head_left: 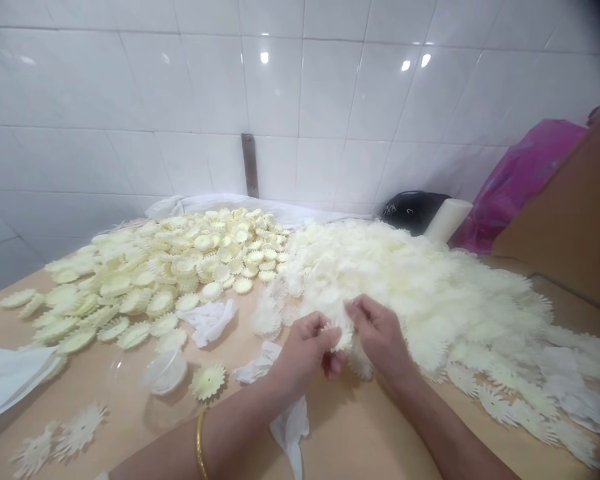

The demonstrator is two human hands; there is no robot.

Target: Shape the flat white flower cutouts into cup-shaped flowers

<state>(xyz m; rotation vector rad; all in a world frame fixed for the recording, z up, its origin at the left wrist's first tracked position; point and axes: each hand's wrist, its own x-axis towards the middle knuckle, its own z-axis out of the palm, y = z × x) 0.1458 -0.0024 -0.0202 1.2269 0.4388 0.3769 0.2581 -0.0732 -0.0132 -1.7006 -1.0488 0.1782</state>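
Observation:
My left hand (307, 347) pinches a small pale cream disc with a toothed edge (341, 339) between thumb and fingers. Close to its right, my right hand (377, 333) has thumb and forefinger pressed together; what lies between them is too small to make out. Behind both hands spreads a large heap of thin, whitish toothed discs (405, 280). Farther left is a pile of thicker, cupped yellowish pieces (200, 260) with notched rims. A single yellow toothed disc (208, 381) lies left of my left forearm.
A small clear plastic tub (165, 371) stands left of the yellow disc. Crumpled white cloth (210, 321) lies on the table (340, 440), with another white cloth (15, 380) at far left. At back right are a white roll (447, 220), black bag (413, 210), pink bag (525, 173) and cardboard (575, 200).

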